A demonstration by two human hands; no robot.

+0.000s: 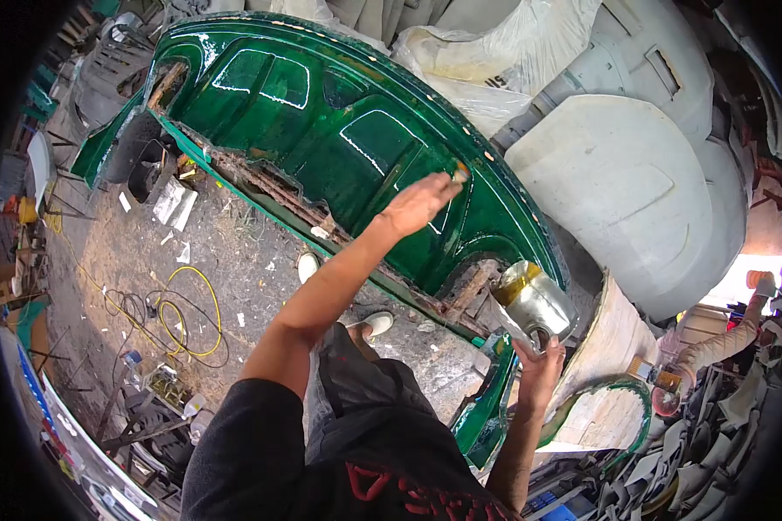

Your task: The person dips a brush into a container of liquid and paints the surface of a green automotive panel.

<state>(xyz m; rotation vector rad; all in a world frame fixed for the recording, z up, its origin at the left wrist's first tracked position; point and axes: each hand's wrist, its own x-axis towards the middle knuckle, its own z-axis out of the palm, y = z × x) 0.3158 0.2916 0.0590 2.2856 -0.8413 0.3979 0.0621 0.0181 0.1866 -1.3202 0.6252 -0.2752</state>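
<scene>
Right hand clamps its fingers on a tilted can, yellow inside, by the green panel's right end; left hand's fingers, can't tell!

Stands with both shoes on the floor, with a big curved shell in front. Has the left hand over the right part of the shell, with a small thing at its far end. Holds a can in the right hand, by the right end of the shell. Has a loopy hose on the floor to the left, and bits of paper farther off, near the shell's left end. Has plastic wrap behind the shell, big panels to the right of it, and a pile of scraps down on the right.
</scene>
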